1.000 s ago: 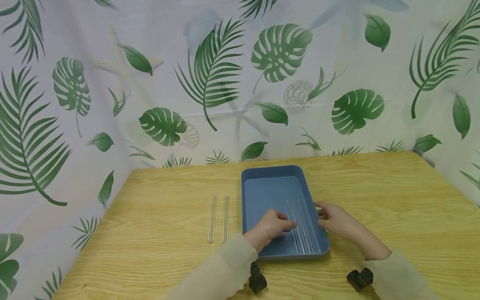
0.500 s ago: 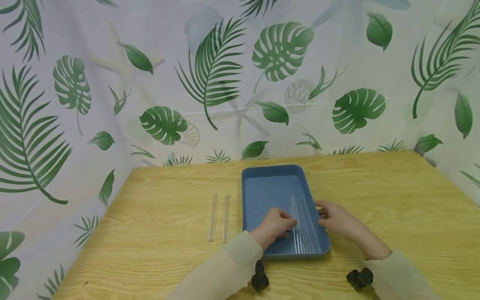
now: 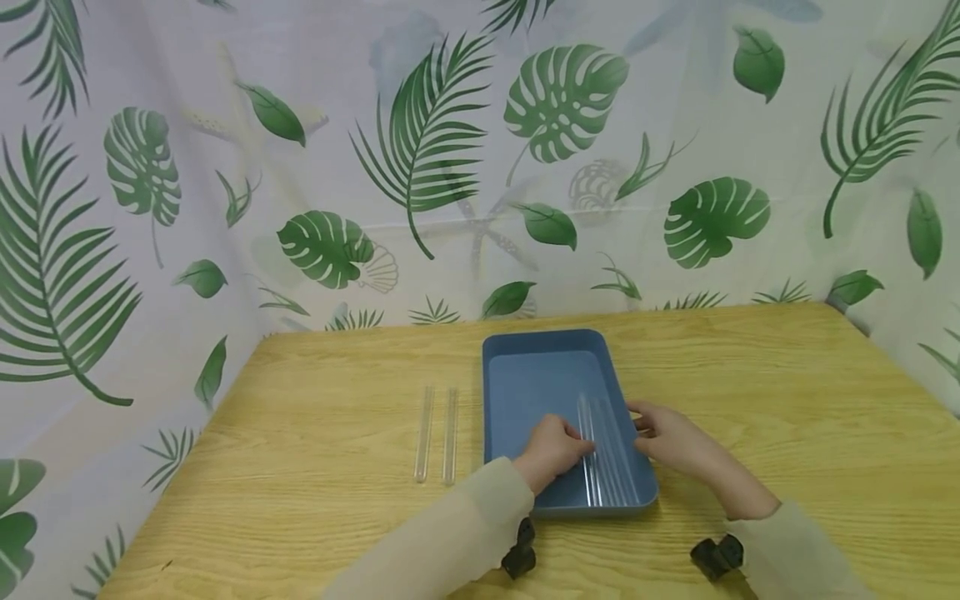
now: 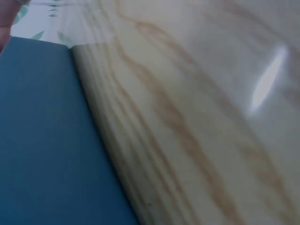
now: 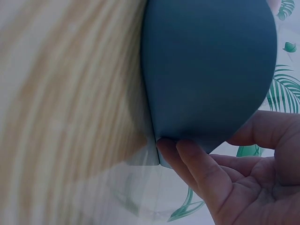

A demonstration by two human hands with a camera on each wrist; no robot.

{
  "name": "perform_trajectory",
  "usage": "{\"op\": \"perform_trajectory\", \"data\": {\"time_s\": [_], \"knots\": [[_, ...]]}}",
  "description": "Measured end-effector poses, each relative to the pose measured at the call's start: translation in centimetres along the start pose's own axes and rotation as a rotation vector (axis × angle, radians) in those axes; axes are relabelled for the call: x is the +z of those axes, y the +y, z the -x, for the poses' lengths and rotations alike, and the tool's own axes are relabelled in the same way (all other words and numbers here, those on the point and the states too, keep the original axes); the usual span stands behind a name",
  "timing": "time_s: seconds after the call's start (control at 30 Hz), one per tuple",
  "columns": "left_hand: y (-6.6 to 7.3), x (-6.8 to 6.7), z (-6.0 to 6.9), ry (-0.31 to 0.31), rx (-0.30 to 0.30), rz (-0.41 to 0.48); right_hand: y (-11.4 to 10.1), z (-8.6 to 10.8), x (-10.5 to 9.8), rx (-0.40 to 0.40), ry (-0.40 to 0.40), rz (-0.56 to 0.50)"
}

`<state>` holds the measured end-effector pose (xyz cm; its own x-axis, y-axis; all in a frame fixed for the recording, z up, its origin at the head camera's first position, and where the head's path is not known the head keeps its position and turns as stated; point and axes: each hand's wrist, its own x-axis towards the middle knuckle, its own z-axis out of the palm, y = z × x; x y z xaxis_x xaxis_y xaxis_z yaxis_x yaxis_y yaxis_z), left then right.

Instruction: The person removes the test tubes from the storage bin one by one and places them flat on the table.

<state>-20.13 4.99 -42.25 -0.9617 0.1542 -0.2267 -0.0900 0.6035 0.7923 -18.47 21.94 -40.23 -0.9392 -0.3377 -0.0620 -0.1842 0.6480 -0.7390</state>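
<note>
My left hand (image 3: 553, 450) reaches into the blue tray (image 3: 525, 392), its thumb and finger pinching the leftmost clear test tube (image 3: 592, 483). More clear tubes (image 3: 621, 467) lie side by side along the tray's right half, hard to tell apart. In the left wrist view the tray's outer wall (image 4: 47, 131) fills the left side, and the tubes are hidden. My right hand (image 3: 678, 442) holds the tray's right side. In the right wrist view its fingertips (image 5: 187, 149) touch the outer wall, with the thumb at the rim.
Two clear test tubes (image 3: 423, 433) lie parallel on the wooden table (image 3: 322, 450), left of the tray. Behind the table hangs a white cloth (image 3: 450, 275) with green leaf prints. A black wrist camera (image 3: 716, 557) sits under each forearm.
My left hand has shifted slightly right and away from me within the tray. The leftmost tubes there have shifted a little left at their near ends. The right hand stays on the tray.
</note>
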Motion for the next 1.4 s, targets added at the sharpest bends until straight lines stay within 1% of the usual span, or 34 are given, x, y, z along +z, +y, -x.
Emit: {"op": "perform_trajectory", "data": {"time_s": [0.07,0.17,0.3,0.37,0.53,0.63,0.9,0.97,1.07,1.2,1.3,1.4], "knots": [[0.0,-0.2,0.0,-0.017,-0.006,0.037,0.0,0.0,0.0,0.003,0.000,-0.001],[0.0,-0.5,0.0,-0.047,-0.020,0.120,0.0,0.1,0.1,0.014,-0.001,-0.005],[-0.1,-1.0,0.1,-0.074,-0.020,0.242,0.0,0.1,0.1,0.019,-0.003,-0.009],[-0.1,-1.3,0.1,-0.082,-0.010,0.291,-0.1,0.1,0.0,0.023,-0.002,-0.015],[-0.1,-1.6,0.1,-0.089,0.007,0.367,-0.2,0.1,0.0,0.029,-0.005,-0.016],[-0.2,-1.8,0.1,-0.086,0.018,0.398,-0.2,0.0,0.0,0.034,-0.006,-0.014],[0.1,-3.0,0.5,-0.095,0.069,0.426,0.1,-0.1,0.0,0.003,-0.002,0.008],[0.2,-3.3,0.6,-0.092,0.081,0.433,0.1,-0.1,0.0,0.007,-0.001,0.005],[0.3,-3.7,0.8,-0.090,0.118,0.435,0.1,-0.1,0.1,0.022,0.003,-0.003],[0.3,-4.4,1.1,-0.066,0.172,0.427,0.1,-0.1,0.1,0.021,0.000,-0.007],[0.2,-4.7,1.4,-0.048,0.206,0.410,0.2,-0.1,0.0,0.004,-0.005,-0.006],[0.1,-5.0,1.6,-0.041,0.231,0.399,0.2,-0.1,0.0,0.011,-0.002,-0.011]]}}
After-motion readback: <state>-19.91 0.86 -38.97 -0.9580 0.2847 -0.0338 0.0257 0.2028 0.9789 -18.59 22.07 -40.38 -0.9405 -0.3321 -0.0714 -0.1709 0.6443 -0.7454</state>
